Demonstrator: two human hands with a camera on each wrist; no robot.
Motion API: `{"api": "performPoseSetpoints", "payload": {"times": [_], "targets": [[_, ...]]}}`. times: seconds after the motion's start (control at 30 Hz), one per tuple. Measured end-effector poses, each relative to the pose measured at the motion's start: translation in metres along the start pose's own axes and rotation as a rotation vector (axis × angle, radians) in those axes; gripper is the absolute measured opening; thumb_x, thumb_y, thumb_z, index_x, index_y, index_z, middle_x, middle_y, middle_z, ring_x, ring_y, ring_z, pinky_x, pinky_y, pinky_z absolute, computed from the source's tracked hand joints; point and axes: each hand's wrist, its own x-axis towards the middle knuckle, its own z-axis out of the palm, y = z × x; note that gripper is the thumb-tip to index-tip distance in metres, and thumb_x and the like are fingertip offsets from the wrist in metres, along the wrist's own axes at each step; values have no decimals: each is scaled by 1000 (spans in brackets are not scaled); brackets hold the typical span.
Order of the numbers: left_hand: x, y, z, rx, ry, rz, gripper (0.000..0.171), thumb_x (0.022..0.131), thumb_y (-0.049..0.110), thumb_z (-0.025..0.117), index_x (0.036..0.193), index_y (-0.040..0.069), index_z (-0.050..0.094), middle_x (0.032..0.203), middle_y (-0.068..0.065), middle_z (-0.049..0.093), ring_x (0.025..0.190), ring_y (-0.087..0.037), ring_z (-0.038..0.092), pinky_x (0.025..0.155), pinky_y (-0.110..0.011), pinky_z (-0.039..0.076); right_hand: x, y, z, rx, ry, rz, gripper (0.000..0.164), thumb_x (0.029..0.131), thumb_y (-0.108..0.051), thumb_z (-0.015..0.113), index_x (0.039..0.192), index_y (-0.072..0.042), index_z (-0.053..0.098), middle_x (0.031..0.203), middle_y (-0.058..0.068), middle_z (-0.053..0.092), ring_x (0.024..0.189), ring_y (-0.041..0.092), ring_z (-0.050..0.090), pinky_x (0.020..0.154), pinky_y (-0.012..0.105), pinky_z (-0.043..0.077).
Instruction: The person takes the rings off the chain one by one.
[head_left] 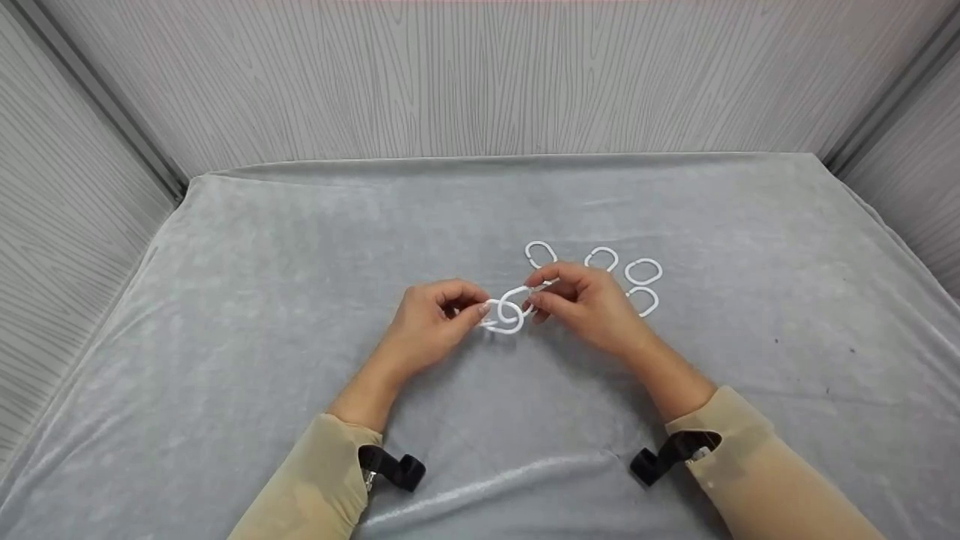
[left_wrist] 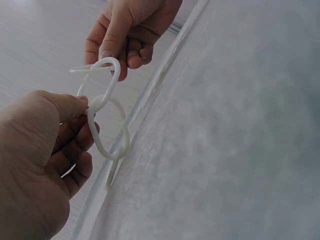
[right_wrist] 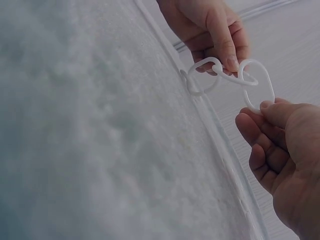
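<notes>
Several white oval rings are linked into a short chain between the two hands. My left hand [head_left: 439, 322] pinches one white oval ring [head_left: 505, 331] of the chain between thumb and fingers. Through it passes another white ring, which my right hand [head_left: 585, 304] grips at its far end by thumb and forefinger. The right wrist view shows this right-hand ring [right_wrist: 270, 82] upright and looped through the ring under the left thumb. A further chain ring [right_wrist: 190, 85] hangs on the left hand's side. Both hands are raised in front of the body, close together.
Several loose white oval rings lie beyond and beside the right hand, among them a far ring [head_left: 538, 242] and a rightmost ring [head_left: 643, 260]. Grey cloth [head_left: 300, 247] with a few folds covers the table. Wood-patterned panels [head_left: 480, 82] enclose the back and sides.
</notes>
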Motion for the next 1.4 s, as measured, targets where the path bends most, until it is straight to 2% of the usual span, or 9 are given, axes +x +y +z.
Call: {"api": "performPoseSetpoints", "payload": {"times": [0.4,1.0,1.23,1.4], "targets": [[0,1,1,-13,-41,-18,6,94,3,77,98,2,80,87,-1,76,74,-14,62,69,-24,49,0,0,3,-12,7,-11,14,97,-2,76,111,1,73,83,15,76,74,19,73,70,32,59],[-1,2,0,-37,-109,-47,5,95,6,78,97,8,82,87,0,76,73,-13,61,67,-22,48,-1,-1,6,-15,-2,-37,14,97,-1,76,110,2,73,86,15,77,74,19,73,71,32,59],[-2,2,0,-68,-124,-39,6,95,5,79,99,6,82,88,-1,76,75,-12,61,68,-22,48,-1,-3,7,2,-4,-26,14,97,-1,75,110,3,73,85,16,77,74,17,72,72,33,61],[-2,1,0,-56,-133,-28,6,94,5,79,99,6,83,88,0,76,75,-12,61,68,-21,48,-1,-4,8,-2,-2,-24,13,97,-1,75,110,2,73,84,15,76,73,17,72,70,32,60]]}}
